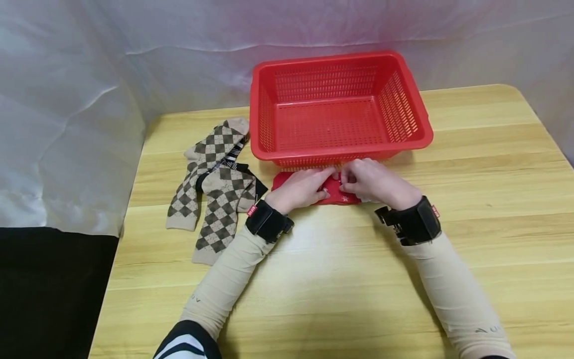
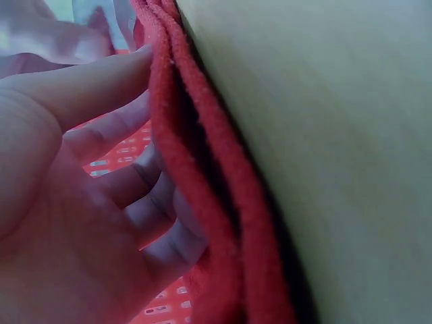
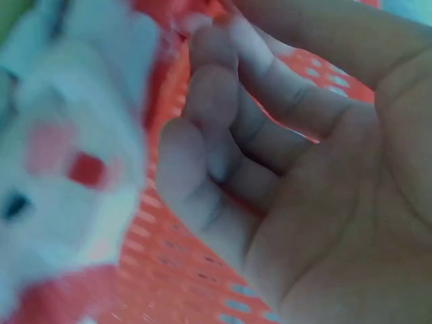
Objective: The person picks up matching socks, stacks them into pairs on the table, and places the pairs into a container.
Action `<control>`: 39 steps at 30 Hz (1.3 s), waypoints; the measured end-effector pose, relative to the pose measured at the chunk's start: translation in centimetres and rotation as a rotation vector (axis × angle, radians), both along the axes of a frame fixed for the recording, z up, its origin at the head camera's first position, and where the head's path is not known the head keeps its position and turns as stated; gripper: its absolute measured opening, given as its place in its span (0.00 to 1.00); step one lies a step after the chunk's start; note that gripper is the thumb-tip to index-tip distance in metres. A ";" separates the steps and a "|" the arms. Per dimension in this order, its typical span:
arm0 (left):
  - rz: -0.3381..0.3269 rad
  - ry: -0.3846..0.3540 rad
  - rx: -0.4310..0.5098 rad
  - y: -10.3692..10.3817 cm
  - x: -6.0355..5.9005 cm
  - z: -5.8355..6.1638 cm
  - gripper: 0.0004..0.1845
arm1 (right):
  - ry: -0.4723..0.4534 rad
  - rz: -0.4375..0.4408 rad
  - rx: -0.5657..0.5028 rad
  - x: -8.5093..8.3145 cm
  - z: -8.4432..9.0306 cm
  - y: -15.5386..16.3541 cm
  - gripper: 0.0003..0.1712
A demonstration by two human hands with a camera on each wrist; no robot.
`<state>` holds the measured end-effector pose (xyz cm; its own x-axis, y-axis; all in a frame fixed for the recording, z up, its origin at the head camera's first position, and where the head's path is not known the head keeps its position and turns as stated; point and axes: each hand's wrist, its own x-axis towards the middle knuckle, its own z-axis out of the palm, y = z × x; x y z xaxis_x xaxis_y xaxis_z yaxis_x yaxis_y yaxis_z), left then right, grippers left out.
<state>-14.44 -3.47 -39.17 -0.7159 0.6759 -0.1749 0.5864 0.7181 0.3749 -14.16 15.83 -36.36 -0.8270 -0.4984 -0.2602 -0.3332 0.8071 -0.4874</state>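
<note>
A red sock [image 1: 330, 195] with white snowflakes lies folded flat in front of the red basket. Over its left half rests my left hand [image 1: 301, 188], fingers loosely bent. In the left wrist view, the thumb and fingertips touch the upper side of the red sock [image 2: 192, 152], whose two layers show along the edge. My right hand [image 1: 375, 182] pinches the sock between thumb and forefinger near its right end. Pale, patterned fabric [image 3: 74, 155] with red and dark marks appears blurred in the right wrist view, beside the curled fingers of the right hand [image 3: 270, 155].
Directly behind the hands stands the red plastic basket [image 1: 341, 155], its bare slotted floor visible. Left of it, beige and brown argyle socks [image 1: 219, 227] lie in a loose heap with black-and-white fabric [image 1: 230, 157] among them. Grey cloth [image 1: 188, 60] hangs behind the wooden table [image 1: 484, 209].
</note>
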 end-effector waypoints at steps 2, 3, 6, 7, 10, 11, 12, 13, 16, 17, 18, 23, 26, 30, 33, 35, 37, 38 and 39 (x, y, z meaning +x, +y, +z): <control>-0.001 -0.001 0.001 0.0 0.0 0.0 0.25 | 0.011 0.001 0.005 0.0 -0.6 -0.2 0.05; -0.001 -0.002 0.002 0.1 0.0 0.0 0.25 | 0.016 0.000 0.009 0.0 -0.8 -0.3 0.06; 0.004 -0.006 0.011 0.2 0.0 0.1 0.25 | 0.012 -0.016 0.029 -0.1 -1.3 -0.3 0.07; 0.007 -0.010 0.012 0.2 0.0 0.1 0.25 | -0.001 -0.026 0.035 -0.1 -1.3 -0.2 0.07; 0.016 -0.023 0.010 0.3 0.0 0.1 0.24 | -0.062 -0.054 0.031 -0.4 -1.4 0.1 0.09; 0.018 -0.028 0.008 0.3 0.0 0.1 0.24 | -0.084 -0.062 0.025 -0.5 -1.4 0.3 0.09; 0.021 -0.034 0.006 0.3 0.0 0.1 0.23 | -0.102 -0.065 0.015 -0.5 -1.3 0.5 0.09; 0.022 -0.042 0.003 0.3 -0.1 0.1 0.23 | -0.119 -0.066 0.003 -0.7 -1.3 0.7 0.09; 0.024 -0.062 0.009 0.1 -0.1 0.1 0.22 | -0.159 -0.070 -0.023 -0.9 -1.3 1.3 0.10; 0.025 -0.072 0.013 0.0 -0.2 0.1 0.21 | -0.171 -0.074 -0.023 -0.9 -1.2 1.4 0.10; 0.026 -0.079 0.016 -0.1 -0.2 0.2 0.21 | -0.184 -0.075 -0.024 -1.0 -1.2 1.6 0.10; 0.049 -0.102 0.006 -0.6 -0.4 0.4 0.21 | -0.194 -0.063 -0.020 -1.3 -1.2 1.9 0.09; 0.075 -0.109 -0.020 -1.0 -0.5 0.6 0.22 | -0.186 -0.059 -0.006 -1.5 -1.3 2.0 0.10; 0.092 -0.109 -0.065 -1.5 -0.7 0.7 0.21 | -0.187 -0.047 0.014 -1.6 -1.3 2.2 0.12; 0.107 -0.129 -0.096 -2.0 -0.9 0.8 0.20 | -0.199 -0.041 0.012 -1.6 -1.3 2.4 0.13; 0.122 -0.158 -0.115 -2.4 -1.0 0.9 0.19 | -0.210 -0.047 0.011 -1.6 -1.3 2.5 0.14; 0.142 -0.194 -0.129 -2.8 -1.1 1.1 0.18 | -0.221 -0.062 0.003 -1.6 -1.2 2.7 0.15; 0.150 -0.212 -0.136 -2.9 -1.2 1.2 0.17 | -0.225 -0.065 -0.003 -1.6 -1.2 2.8 0.16; 0.154 -0.227 -0.142 -3.1 -1.2 1.3 0.17 | -0.227 -0.071 -0.004 -1.6 -1.2 2.9 0.17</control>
<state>-15.67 -6.57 -37.83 -0.7398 0.5202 -0.4267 0.3798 0.8464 0.3733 -15.78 18.73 -37.55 -0.7807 -0.4423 -0.4414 -0.1572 0.8227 -0.5463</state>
